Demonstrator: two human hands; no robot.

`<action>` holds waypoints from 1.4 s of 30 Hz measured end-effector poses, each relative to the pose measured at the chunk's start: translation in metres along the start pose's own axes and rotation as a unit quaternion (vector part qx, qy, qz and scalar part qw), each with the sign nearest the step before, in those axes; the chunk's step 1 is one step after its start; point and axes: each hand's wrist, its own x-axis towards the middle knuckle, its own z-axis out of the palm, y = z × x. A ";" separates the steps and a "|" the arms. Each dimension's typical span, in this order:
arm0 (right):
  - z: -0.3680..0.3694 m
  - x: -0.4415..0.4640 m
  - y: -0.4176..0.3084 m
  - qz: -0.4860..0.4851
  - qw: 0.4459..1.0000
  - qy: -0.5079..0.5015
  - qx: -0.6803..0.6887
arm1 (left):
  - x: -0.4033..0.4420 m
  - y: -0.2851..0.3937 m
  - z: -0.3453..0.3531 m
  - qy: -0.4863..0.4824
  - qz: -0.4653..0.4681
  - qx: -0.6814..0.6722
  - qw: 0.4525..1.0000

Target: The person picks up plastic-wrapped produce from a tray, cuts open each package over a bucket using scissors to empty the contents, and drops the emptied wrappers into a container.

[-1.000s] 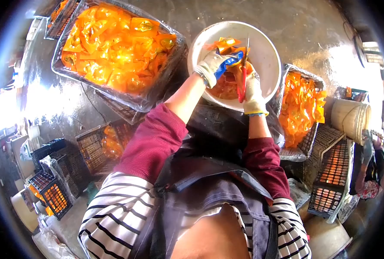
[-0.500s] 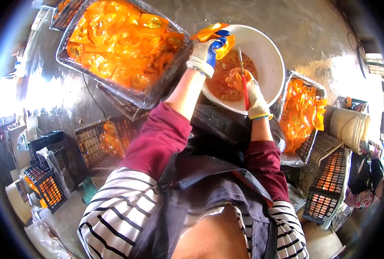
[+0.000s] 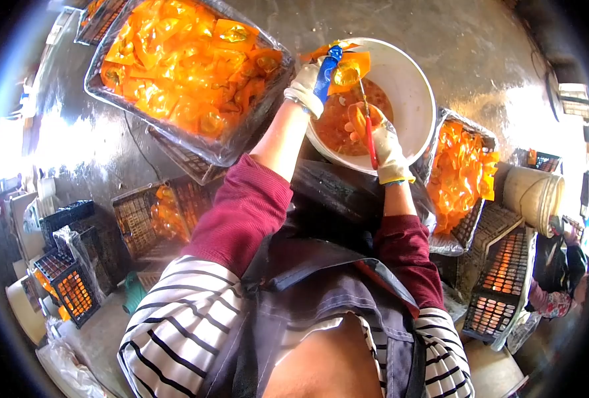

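My left hand (image 3: 313, 83), in a white glove with blue fingers, pinches a flat, shiny orange packet (image 3: 351, 71) over the left rim of a white bucket (image 3: 415, 93). The packet has a rounded yellowish bulge in its middle. My right hand (image 3: 382, 136), in a pale glove with orange-looking fingers, grips red-handled scissors (image 3: 372, 132) seen edge-on. Their narrow metal tip reaches the packet's lower edge; whether it cuts in cannot be made out. Below both hands lies a reddish-orange mass (image 3: 341, 123) of wet pieces in the bucket.
A plastic-lined crate (image 3: 241, 149) heaped with orange packets stands at the left. Another lined crate (image 3: 483, 215) of orange pieces is right of the bucket. Stacked black crates (image 3: 500, 292), a pale bucket (image 3: 530, 192) and a person (image 3: 559, 278) are farther right.
My left hand has shifted slightly left and turned, so the packet now faces me flatter. The scissors have moved a little left and down, their tip now meeting the packet.
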 end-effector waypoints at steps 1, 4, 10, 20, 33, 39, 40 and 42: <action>-0.001 0.000 0.000 0.001 1.000 -0.002 0.011 | 0.001 0.002 -0.002 0.014 -0.010 0.074 0.997; 0.001 0.006 0.009 -0.162 0.973 0.024 -0.163 | -0.014 0.031 0.006 0.029 -0.021 0.181 0.983; -0.012 -0.001 0.006 0.009 1.000 -0.006 0.018 | 0.002 0.006 0.005 -0.003 0.011 0.221 0.975; -0.020 0.022 0.029 -0.032 0.998 0.043 0.024 | 0.010 -0.027 0.010 -0.068 -0.031 -0.216 0.974; -0.021 0.032 0.052 -0.028 0.991 0.058 -0.113 | 0.034 -0.072 0.016 0.087 -0.002 0.087 0.992; -0.015 0.010 0.017 0.048 0.977 0.040 -0.205 | 0.024 -0.052 0.012 0.074 0.027 0.301 0.950; -0.014 0.009 0.012 0.081 0.979 0.024 -0.188 | 0.026 -0.048 0.009 0.048 0.001 0.295 0.954; -0.034 0.034 0.064 -0.035 0.980 0.040 -0.191 | 0.023 -0.044 0.011 0.027 -0.024 0.326 0.945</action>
